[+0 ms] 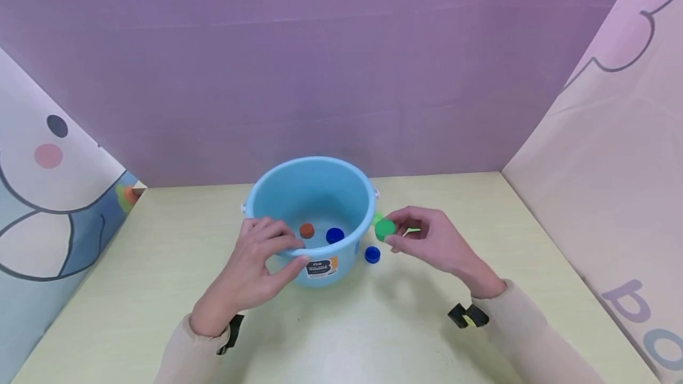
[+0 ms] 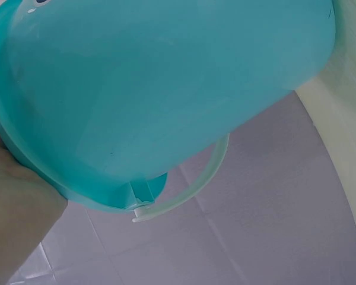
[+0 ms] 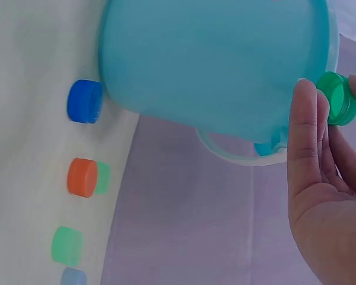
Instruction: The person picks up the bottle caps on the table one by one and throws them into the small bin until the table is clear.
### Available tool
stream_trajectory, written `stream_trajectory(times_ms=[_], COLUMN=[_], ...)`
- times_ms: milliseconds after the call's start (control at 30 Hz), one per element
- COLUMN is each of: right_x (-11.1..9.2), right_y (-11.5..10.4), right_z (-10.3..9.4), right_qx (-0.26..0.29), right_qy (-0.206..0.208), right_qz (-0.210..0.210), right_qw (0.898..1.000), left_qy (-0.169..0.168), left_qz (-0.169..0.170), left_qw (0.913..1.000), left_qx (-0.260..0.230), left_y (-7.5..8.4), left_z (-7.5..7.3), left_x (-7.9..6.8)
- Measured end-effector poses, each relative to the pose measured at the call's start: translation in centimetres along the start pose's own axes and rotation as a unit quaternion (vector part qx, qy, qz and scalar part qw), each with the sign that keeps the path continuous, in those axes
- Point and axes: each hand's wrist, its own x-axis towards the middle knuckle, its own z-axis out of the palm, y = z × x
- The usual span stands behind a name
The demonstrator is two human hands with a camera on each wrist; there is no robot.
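A light blue bucket [image 1: 320, 165] stands upright on the table. My left hand [image 1: 261, 262] grips its near rim, fingers over the edge and thumb outside by the label; the left wrist view shows mostly the bucket's outer wall [image 2: 166, 89]. Just right of the bucket, my right hand [image 1: 427, 239] pinches a green bottle cap [image 1: 385, 230] between thumb and fingers, its hollow side showing in the right wrist view. Inside the bucket lie an orange cap [image 1: 306, 230] and a blue cap [image 1: 335, 235]. Another blue cap [image 1: 372, 255] sits on the table beside the bucket.
Past the blue cap, the right wrist view shows an orange cap [image 3: 82, 177], a green cap [image 3: 67, 246] and a pale blue cap [image 3: 73, 277] on the table. The bucket's pale handle [image 3: 237, 158] hangs down behind. A purple cloth [image 1: 320, 76] backs the table.
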Motion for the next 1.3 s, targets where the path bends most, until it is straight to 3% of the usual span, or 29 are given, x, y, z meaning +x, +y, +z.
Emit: stream_trajectory(times_ms=[400, 833, 1300], right_x=[0.5, 1.9, 3.4], right_y=[-1.6, -2.9, -4.5], right_z=[-0.2, -0.4, 0.3], right_qx=[0.004, -0.026, 0.002], right_qy=[0.013, 0.046, 0.041], right_qz=[-0.013, -0.032, -0.045], right_qw=[1.0, 0.998, 0.998], left_qy=[-0.001, 0.001, 0.001], left_qz=[0.0, 0.001, 0.0], left_qw=[1.0, 1.0, 1.0], left_qx=[0.001, 0.004, 0.003], left_y=[0.0, 0.0, 0.1], left_z=[0.0, 0.0, 0.1], left_x=[0.0, 0.1, 0.0])
